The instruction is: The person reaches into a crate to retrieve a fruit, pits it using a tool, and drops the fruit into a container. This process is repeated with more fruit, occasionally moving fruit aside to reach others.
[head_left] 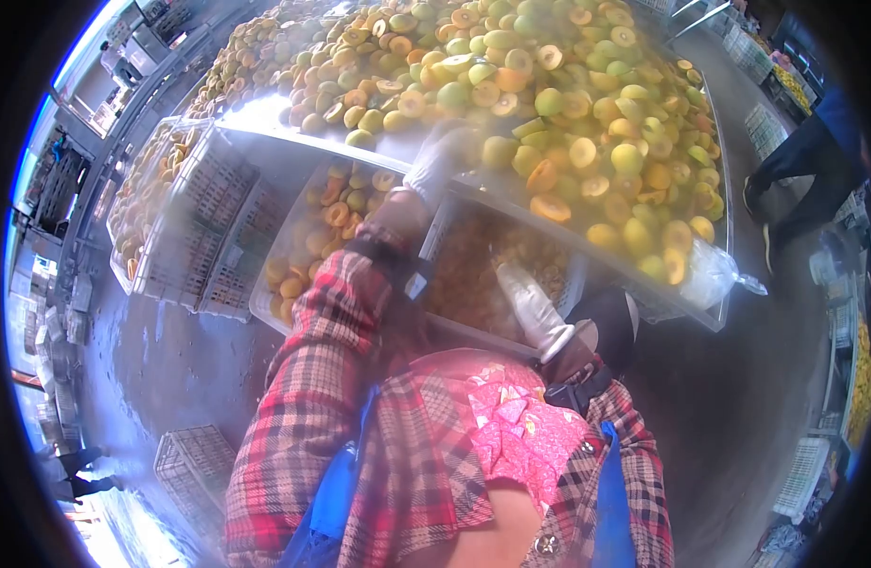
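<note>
My left hand [447,156], in a white glove, reaches over the near edge of a metal-rimmed table [360,156]. Its fingers are smeared by blur against a heap of yellow-green, peach-like fruit [549,102], much of it cut in half. Lower down, my right hand [537,308], also white-gloved, is over a crate [483,331] of small brownish pieces [473,275]. The right fingers are closed together and point into the crate; what they hold, if anything, I cannot make out. Beside my left forearm stands a white crate of orange fruit halves [333,213].
Stacked white crates [184,222] with fruit on top stand at left. A clear plastic bag [710,275] is at the table's right corner. An overturned-looking crate [194,464] rests on the wet floor. Another person's dark-clothed legs [795,170] show at right.
</note>
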### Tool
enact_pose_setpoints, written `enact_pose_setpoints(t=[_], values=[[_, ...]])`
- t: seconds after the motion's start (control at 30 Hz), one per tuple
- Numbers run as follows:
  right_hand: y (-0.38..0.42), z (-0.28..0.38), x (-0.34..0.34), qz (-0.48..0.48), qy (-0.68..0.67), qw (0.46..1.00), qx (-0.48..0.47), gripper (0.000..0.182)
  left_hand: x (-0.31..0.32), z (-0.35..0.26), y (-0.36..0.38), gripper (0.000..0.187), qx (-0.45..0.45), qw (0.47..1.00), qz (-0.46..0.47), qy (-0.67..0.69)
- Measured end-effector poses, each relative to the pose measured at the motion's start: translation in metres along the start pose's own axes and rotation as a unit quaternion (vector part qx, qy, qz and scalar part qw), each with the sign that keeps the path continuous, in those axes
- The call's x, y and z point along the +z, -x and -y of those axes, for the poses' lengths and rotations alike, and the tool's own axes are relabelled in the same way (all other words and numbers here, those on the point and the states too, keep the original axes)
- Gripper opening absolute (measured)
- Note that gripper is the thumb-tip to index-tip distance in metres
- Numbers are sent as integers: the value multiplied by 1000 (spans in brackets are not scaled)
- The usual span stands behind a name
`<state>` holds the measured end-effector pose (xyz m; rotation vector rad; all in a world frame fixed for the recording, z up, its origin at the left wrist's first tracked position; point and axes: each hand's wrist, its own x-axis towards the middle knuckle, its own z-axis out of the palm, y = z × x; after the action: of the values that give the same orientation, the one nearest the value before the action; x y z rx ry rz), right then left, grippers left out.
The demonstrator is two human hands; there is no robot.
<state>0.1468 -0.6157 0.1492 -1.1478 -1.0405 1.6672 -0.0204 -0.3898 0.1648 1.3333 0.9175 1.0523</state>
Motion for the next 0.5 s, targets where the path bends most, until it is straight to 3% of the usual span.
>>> enact_pose_setpoints(t=[0.03,0.07,0.13,0.2,0.27,0.37,0.4,0.47,0.5], values=[[-6,-4,-5,-4,39,998,-48,37,1,15,-1,32,86,995,27,33],[-3,9,-2,-36,67,997,-31,37,7,22,3,33,171,982,53,67],[-9,20,-1,-47,93,991,-79,38,23,26,23,34,181,983,15,30],[-14,28,-3,-67,116,985,-111,35,38,6,51,34,179,975,3,-134],[-12,43,0,-86,134,980,-116,32,50,10,63,34,168,978,10,-126],[-18,44,-4,-127,241,941,-198,29,71,12,80,38,94,986,-26,135],[-18,44,-4,-148,292,912,-249,29,75,10,85,38,95,986,-25,136],[-17,47,-3,-155,314,906,-237,29,81,4,92,39,-84,903,-45,418],[-19,44,-5,-163,333,890,-266,30,82,6,93,40,-78,902,-49,422]])
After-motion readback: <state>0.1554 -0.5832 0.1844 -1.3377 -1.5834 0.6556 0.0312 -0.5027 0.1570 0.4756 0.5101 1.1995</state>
